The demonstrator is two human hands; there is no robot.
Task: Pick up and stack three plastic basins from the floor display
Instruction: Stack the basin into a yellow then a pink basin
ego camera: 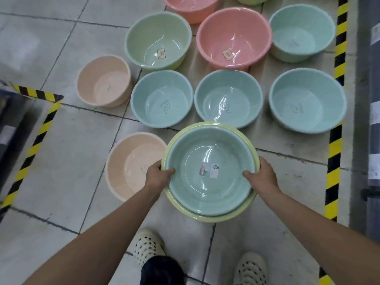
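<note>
- Gripping a nested pair in the head view, with the left hand [159, 173] on the left rim and the right hand [262, 174] on the right rim. Thumbs hooked inside, the other fingers tucked out of sight under the lip.
- Pinching both rims together at opposite sides, probably to keep the load level and stop the inner basin sliding.
- Carrying a teal basin [226, 194] seated inside a slightly wider yellow-green basin [205, 218]. Held in front of the body and, judging by the overlap, clear of the tiled floor [61, 161].
- Showing glossy, smooth plastic with a rounded lip and ceiling-light glare. Two small labels [209, 170] stuck to the teal bottom, print too small to read.
- Counting two stacked, so one more apparently to fetch.
- Leaving the display below: a peach ribbed basin [131, 165] just beside the left hand, then a row of pale blue basins [228, 97] ahead, with a pink basin [234, 38] and a pale green basin [158, 40] beyond.
- Standing inside black-and-yellow hazard tape [334, 171], so little room to swing wide.
</note>
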